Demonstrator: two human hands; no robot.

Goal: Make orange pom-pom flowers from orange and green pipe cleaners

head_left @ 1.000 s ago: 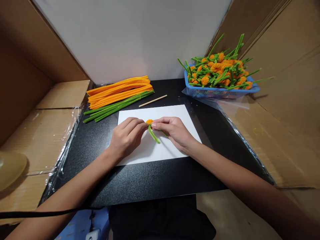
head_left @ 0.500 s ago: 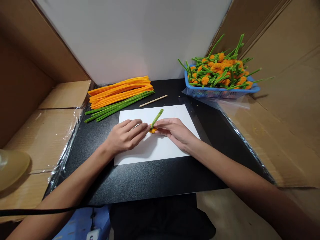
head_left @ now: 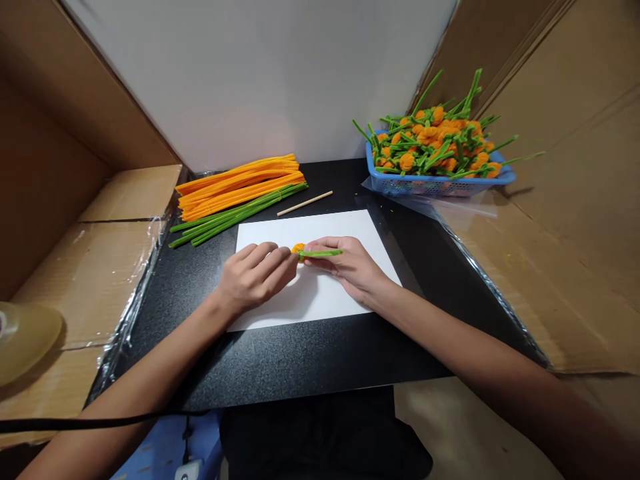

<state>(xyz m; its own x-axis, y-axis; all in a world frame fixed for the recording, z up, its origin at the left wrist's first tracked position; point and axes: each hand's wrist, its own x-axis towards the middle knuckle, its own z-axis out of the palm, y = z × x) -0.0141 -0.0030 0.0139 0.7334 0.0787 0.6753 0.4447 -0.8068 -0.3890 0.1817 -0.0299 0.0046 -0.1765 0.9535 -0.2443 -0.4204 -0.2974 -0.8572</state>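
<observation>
A small orange fuzzy piece (head_left: pixel 299 249) with a green stem (head_left: pixel 323 253) is held between both hands above a white sheet (head_left: pixel 310 300). My left hand (head_left: pixel 260 275) pinches its left side with curled fingers. From the right, my right hand (head_left: pixel 347 265) grips it with thumb and fingers, and the green stem lies across those fingers, pointing right. The fingertips hide part of the orange piece.
Orange pipe cleaners (head_left: pixel 240 187) and green ones (head_left: pixel 235 217) lie at the back left, near a thin wooden stick (head_left: pixel 305 203). A blue basket (head_left: pixel 440 185) of orange-and-green pieces stands back right. Cardboard (head_left: pixel 125 267) flanks the black table (head_left: pixel 300 373).
The green stem has swung from pointing up and slightly right to lying nearly level toward the right. The orange piece has turned and shows above the stem; the left fingers are more curled.
</observation>
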